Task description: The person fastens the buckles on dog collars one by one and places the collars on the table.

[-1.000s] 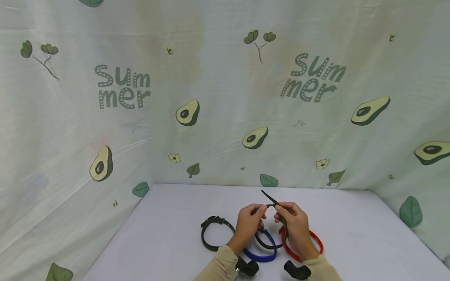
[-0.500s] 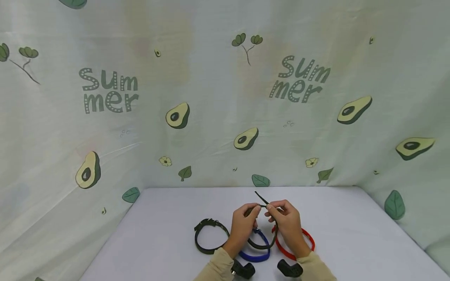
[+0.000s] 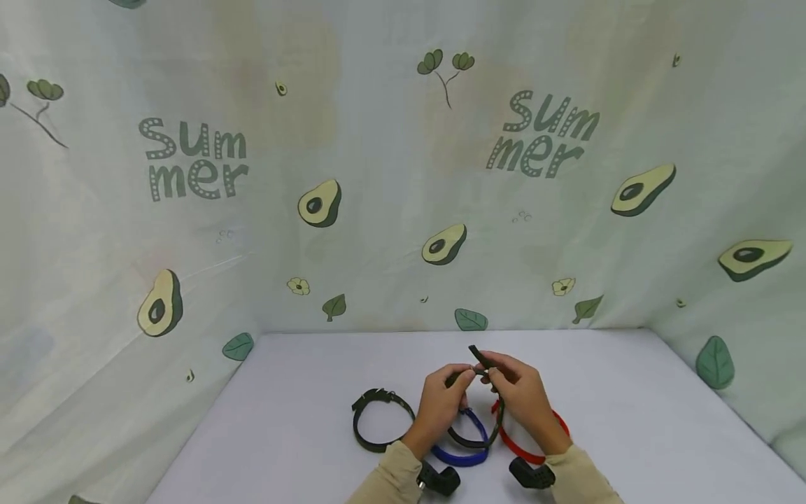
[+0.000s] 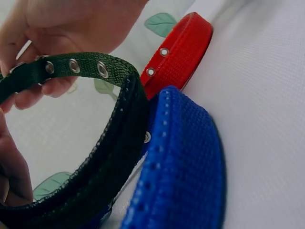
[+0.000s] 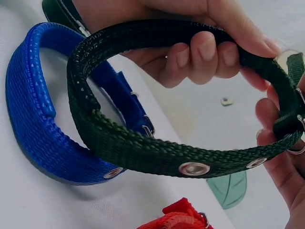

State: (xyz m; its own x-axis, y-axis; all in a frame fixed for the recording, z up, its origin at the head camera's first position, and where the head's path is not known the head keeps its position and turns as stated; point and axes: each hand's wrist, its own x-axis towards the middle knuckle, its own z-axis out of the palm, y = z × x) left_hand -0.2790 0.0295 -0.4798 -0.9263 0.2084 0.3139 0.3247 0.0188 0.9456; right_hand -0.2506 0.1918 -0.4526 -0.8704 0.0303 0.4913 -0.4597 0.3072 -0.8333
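A dark green webbing dog collar (image 5: pixel 143 151) with metal eyelets hangs as a loop between both hands, above the table. My left hand (image 3: pixel 437 404) grips the band, its fingertips curled against the padded inner side in the right wrist view. My right hand (image 3: pixel 524 393) pinches the strap by the metal buckle (image 5: pixel 300 107). The strap's free end (image 3: pixel 476 353) sticks up past the right fingers. Below, a blue collar (image 3: pixel 462 460) lies under the held loop. A red collar (image 3: pixel 560 422) rests beneath the right forearm, partly hidden by it.
Another dark collar (image 3: pixel 357 423) lies buckled on the white table (image 3: pixel 271 434), left of the left hand. Black wrist cameras (image 3: pixel 532 474) sit at both wrists. A pale curtain (image 3: pixel 378 140) printed with avocados and leaves stands behind the table.
The strap's free end has turned and shows broader side on. My right hand has rolled over it a little, with its wrist tilted. The head view has shifted slightly.
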